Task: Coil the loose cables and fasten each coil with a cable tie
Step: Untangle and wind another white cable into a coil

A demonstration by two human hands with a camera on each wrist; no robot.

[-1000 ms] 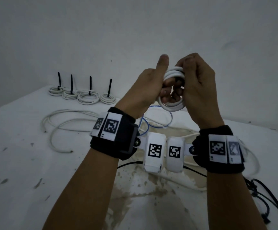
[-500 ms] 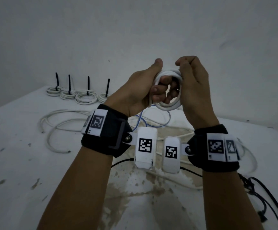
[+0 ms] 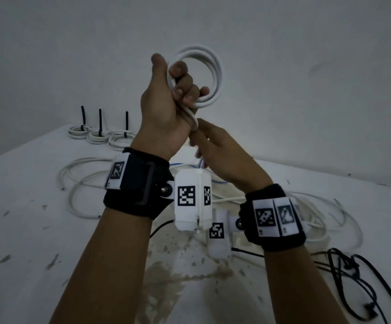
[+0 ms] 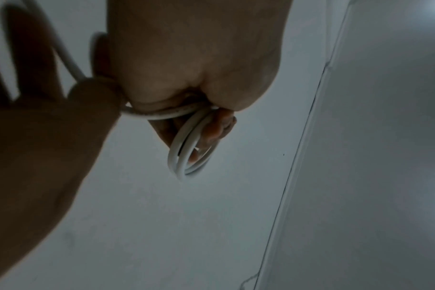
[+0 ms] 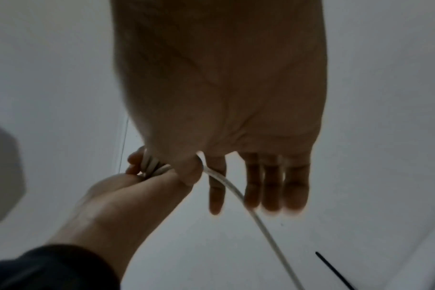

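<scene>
White round cable, wound into a coil of several loops (image 3: 203, 78), was held up in the air above the middle of the table, against the pale wall. It was gripped by the left hand (image 3: 166, 104), whose fingers were curled tightly through the ring and round one side of it, the thumb raised; so held, the loops were judged to be kept from springing apart while the rest of the cable was gathered. From under that fist a free strand of the same cable (image 5: 236, 194) was led down towards the table. The right hand (image 3: 222, 153) was placed just below the left, fingers straight and relaxed, the strand passing between thumb and forefinger without any visible pinch; the strand was apparently being guided there rather than gripped, ready to be fed into another turn.

Along the far left edge of the grey-white stained table (image 3: 26, 230), three finished white coils (image 3: 101, 136) were laid in a row, each fastened with a black cable tie whose tail stood upright. Loose white cables (image 3: 77, 183) were left spread over the middle of the table, beneath the wrists. Near the right front corner, spare black cable ties (image 3: 353, 277) were kept within the right hand's reach. Winding was judged unfinished, and no tie had yet been fitted to the held coil.
</scene>
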